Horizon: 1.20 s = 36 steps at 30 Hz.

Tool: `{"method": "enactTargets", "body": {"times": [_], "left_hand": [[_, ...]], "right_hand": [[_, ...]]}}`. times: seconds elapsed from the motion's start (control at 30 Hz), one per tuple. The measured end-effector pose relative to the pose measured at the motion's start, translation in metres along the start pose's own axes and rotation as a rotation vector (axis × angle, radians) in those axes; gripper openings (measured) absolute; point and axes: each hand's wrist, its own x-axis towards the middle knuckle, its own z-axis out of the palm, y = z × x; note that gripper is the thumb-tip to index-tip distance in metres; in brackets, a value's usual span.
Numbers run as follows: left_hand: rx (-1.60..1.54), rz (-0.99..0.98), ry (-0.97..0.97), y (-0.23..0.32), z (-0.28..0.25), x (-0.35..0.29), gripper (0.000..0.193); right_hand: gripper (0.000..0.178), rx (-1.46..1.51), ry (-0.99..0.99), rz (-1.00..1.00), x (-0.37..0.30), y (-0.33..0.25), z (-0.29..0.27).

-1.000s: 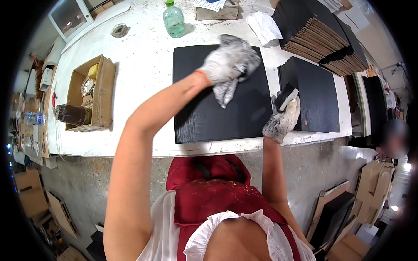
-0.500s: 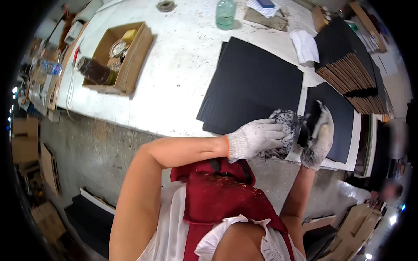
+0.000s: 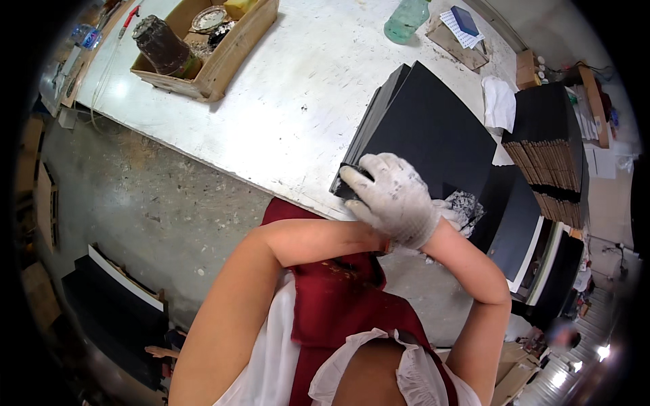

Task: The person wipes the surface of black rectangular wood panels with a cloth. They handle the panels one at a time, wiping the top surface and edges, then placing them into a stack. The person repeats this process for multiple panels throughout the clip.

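My right hand (image 3: 396,196), in a smudged whitish glove, crosses over my left wrist and is closed on a small black pad (image 3: 353,177). It presses the pad at the near left corner of a stack of black sheets (image 3: 433,122) on the white table. Beneath my right wrist, my left hand (image 3: 443,207) is mostly hidden. Its gloved fingers show only in part, against a crumpled, black-stained rag (image 3: 468,208) by the near edge of the stack; how they are bent is hidden.
Another black sheet (image 3: 511,220) lies to the right, before a tall pile of black-topped boards (image 3: 548,145). A white cloth (image 3: 499,105) and a greenish bottle (image 3: 406,20) are farther back. At far left, a wooden box (image 3: 227,64) holds a dark-stained container (image 3: 162,47).
My right hand has swung left with the black pad, from right of the rag to across my left wrist. The view has turned and shifted.
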Motion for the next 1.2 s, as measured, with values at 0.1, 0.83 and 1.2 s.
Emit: {"method": "enactTargets", "body": {"times": [0.1,0.83,1.2], "left_hand": [[-0.035,-0.022,0.051,-0.004,0.009,-0.003,0.034],[0.214,0.095,-0.193,0.02,-0.021,0.02,0.045],[-0.161,-0.043,-0.016,0.003,0.006,0.005,0.04]], "right_hand": [[0.04,0.014,0.026,-0.047,0.004,0.007,0.004],[0.035,-0.143,0.131,0.11,0.031,0.073,-0.009],[0.04,0.202,0.018,0.138,0.011,0.01,-0.026]]}}
